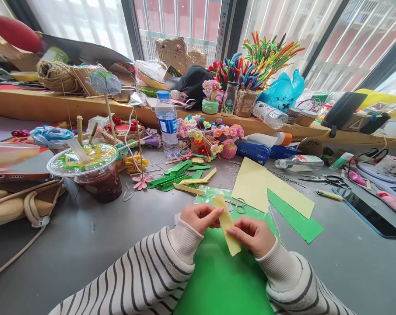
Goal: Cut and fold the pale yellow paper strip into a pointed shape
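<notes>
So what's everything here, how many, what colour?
Paper strip: 1, pale yellow, front centre
Small scissors: 1, silver, beyond the strip
Large sheets: 2, pale yellow, past scissors
Green sheets: at least 2, green, front and right
Folded strips: many, green and yellow, centre
Upright bottle: 1, clear, centre
Drink cup: 1, dark red, left
Black phone: 1, black, right
Craft flowers: many, mostly pink, centre
Fuzzy stems: many, multicoloured, on ledge
Small clutter: uncounted, mixed, all around
Left hand: 1, bare, on strip
Right hand: 1, bare, on strip

Materials: yellow strip (pixel 226 222), smooth matt paper; green sheet (pixel 224 280), glossy, plastic-looking; small scissors (pixel 235 203), shiny metal; cuffs (pixel 186 239), ribbed cloth; twine ball (pixel 56 77), rough fibre; upright bottle (pixel 167 139), clear plastic; tabletop (pixel 152 212), smooth, faintly glossy.
</notes>
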`<state>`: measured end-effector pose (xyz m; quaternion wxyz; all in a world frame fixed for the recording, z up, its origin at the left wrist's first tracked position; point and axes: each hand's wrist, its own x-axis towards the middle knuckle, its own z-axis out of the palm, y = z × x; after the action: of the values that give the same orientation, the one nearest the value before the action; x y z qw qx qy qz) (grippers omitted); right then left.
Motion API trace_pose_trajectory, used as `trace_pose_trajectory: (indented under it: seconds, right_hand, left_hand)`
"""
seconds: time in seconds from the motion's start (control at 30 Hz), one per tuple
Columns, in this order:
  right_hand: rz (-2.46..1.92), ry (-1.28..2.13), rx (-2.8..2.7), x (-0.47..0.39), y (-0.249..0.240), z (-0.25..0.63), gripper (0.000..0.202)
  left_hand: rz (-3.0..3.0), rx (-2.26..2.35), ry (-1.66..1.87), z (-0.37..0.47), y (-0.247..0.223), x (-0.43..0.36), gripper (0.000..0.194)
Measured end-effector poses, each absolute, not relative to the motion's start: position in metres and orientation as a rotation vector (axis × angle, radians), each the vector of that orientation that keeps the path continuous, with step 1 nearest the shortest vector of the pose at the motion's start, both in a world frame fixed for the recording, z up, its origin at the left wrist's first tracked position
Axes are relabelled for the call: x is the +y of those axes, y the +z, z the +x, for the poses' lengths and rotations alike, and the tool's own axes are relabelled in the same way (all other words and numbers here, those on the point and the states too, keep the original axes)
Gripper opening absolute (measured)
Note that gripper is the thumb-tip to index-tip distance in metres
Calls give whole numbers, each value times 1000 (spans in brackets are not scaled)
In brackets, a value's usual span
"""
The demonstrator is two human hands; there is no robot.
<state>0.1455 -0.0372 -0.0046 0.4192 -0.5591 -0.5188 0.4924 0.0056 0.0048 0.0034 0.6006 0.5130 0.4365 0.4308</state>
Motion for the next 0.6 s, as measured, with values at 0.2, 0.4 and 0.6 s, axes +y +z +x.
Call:
trace_pose_trajectory:
  seconds: [0.2, 0.4, 0.6]
  right_hand:
    - [-1371, 1302, -1242, -37, -5, 146, 23]
    - [-1432, 1289, -1237, -38, -3, 146, 22]
    - [-1365, 1281, -1220, -36, -6, 146, 21]
  left_hand:
    - [1176, 1060, 1053, 5, 1, 7, 28]
    - [1153, 1063, 1073, 6, 0, 7, 28]
    - [1150, 1082, 1073, 5, 3, 6, 26]
